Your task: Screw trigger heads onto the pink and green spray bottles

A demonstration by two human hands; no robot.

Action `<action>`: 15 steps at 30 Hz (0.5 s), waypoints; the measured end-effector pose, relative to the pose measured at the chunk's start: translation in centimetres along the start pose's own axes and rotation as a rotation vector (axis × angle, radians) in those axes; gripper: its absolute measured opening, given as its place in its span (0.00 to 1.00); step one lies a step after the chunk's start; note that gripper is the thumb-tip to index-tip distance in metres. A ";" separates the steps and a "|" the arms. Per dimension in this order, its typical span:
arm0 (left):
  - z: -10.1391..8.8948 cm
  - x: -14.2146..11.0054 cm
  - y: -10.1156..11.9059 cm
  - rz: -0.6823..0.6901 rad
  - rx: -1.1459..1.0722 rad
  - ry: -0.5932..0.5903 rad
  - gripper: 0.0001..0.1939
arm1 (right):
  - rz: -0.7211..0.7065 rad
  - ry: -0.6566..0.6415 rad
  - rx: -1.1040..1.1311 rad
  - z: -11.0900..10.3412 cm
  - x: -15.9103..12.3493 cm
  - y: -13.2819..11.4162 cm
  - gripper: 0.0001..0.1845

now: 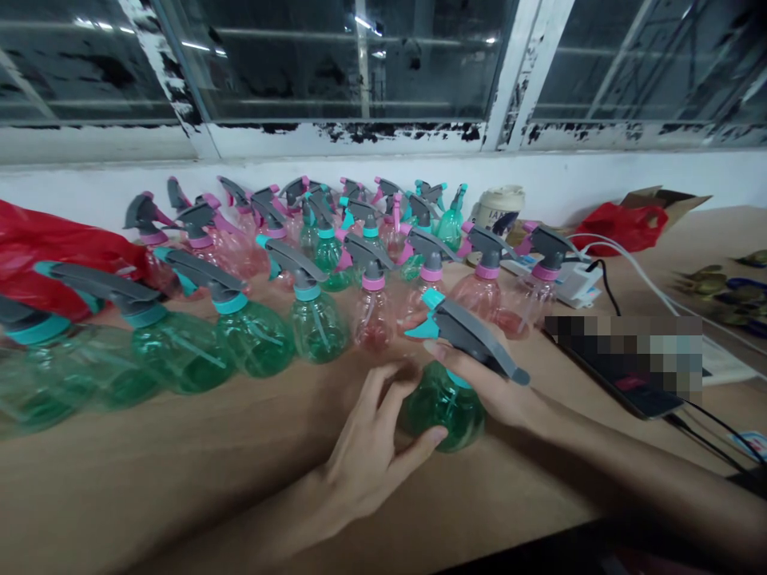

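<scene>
A green spray bottle (444, 411) with a grey and turquoise trigger head stands in front of me on the table, its nozzle pointing left. My right hand (491, 387) is closed around the neck, just under the trigger head. Curved about the lower left side of the bottle is my left hand (368, 447), its thumb across the front of the body. Just beyond are a pink spray bottle (372, 315) and another green spray bottle (317, 327), both upright in a row with their trigger heads on.
Several more pink and green spray bottles (207, 239) fill the back of the wooden table (240, 479). A red bag (65, 255) lies at the left. To the right are a phone (605, 367), white cables, a charger (578, 283), a tub (500, 209) and another red bag (623, 230).
</scene>
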State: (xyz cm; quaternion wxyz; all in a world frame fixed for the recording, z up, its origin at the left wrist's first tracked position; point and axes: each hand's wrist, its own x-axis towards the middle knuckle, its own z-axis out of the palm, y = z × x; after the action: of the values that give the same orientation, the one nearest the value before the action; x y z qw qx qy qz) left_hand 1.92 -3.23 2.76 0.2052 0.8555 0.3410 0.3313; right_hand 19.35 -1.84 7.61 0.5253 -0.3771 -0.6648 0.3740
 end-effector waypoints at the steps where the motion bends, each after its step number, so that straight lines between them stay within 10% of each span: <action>1: -0.1 0.2 0.1 0.016 0.019 0.009 0.21 | 0.019 -0.012 0.016 0.0 0.0 0.0 0.08; 15: -1.9 2.2 2.0 0.016 0.218 0.055 0.13 | 0.024 -0.107 0.045 0.0 0.3 0.2 0.10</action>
State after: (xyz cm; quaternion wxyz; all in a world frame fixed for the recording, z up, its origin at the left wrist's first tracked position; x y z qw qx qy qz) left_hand 2.67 -2.74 6.18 0.0990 0.8661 0.3735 0.3171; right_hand 19.36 -1.49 7.56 0.4929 -0.3527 -0.6785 0.4150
